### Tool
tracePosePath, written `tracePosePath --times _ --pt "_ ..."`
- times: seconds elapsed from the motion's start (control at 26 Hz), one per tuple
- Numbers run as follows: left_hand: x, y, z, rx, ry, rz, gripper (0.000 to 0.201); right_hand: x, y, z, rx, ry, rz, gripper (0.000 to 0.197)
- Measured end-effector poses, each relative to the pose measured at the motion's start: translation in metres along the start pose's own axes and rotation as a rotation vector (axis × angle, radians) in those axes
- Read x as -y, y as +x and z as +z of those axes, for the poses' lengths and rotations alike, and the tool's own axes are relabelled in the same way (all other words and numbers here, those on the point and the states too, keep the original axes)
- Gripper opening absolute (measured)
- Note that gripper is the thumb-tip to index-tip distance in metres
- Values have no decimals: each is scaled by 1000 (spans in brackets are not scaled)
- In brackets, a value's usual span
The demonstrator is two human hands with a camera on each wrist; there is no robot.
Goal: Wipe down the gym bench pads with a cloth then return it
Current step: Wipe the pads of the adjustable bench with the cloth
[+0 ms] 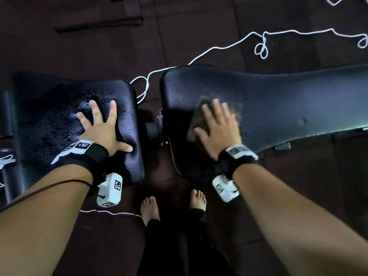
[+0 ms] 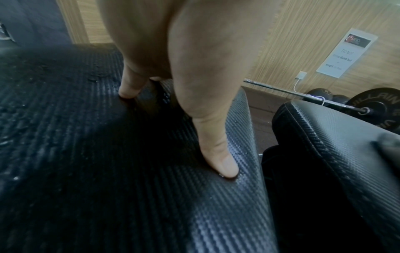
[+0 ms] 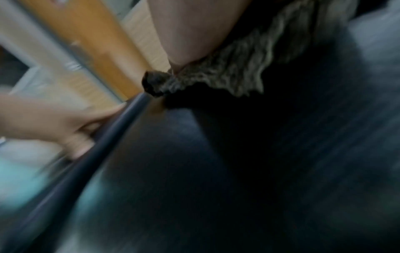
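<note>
Two black textured bench pads lie side by side. The short seat pad on the left is wet with droplets. My left hand rests flat on it, fingers spread, thumb near its right edge. The long back pad runs to the right. My right hand presses a grey-brown cloth flat onto its near end with straight fingers. In the blurred right wrist view the cloth bunches under the palm.
A white cord snakes over the dark floor tiles behind the bench and between the pads. My bare feet stand by the gap with the hinge. A barbell with a plate lies against the wood-panelled wall.
</note>
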State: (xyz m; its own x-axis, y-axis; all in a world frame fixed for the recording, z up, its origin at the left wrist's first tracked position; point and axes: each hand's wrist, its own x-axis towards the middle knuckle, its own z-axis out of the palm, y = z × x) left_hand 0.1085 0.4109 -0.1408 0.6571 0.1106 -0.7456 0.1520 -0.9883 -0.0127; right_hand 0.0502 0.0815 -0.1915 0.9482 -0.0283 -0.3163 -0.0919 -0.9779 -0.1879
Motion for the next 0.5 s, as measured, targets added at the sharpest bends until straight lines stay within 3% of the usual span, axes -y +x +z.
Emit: tracePosePath --times 0.12,0.19,0.27,0.35,0.42,0.5 --pt "-1 0 1 -4 19 25 151 -57 16 -15 -63 8 233 81" --pt "-2 0 1 -3 17 25 150 -28 7 -3 -101 63 327 78" --pt "-2 -2 0 -5 22 20 149 21 -20 14 -84 112 286 75" --pt "-3 -3 0 1 20 21 149 34 -55 28 18 61 107 73" --pt "-3 -3 -1 6 15 19 149 -9 -52 20 -22 37 39 73" --pt "-3 -3 -1 6 27 21 149 -57 -35 5 -55 15 184 74"
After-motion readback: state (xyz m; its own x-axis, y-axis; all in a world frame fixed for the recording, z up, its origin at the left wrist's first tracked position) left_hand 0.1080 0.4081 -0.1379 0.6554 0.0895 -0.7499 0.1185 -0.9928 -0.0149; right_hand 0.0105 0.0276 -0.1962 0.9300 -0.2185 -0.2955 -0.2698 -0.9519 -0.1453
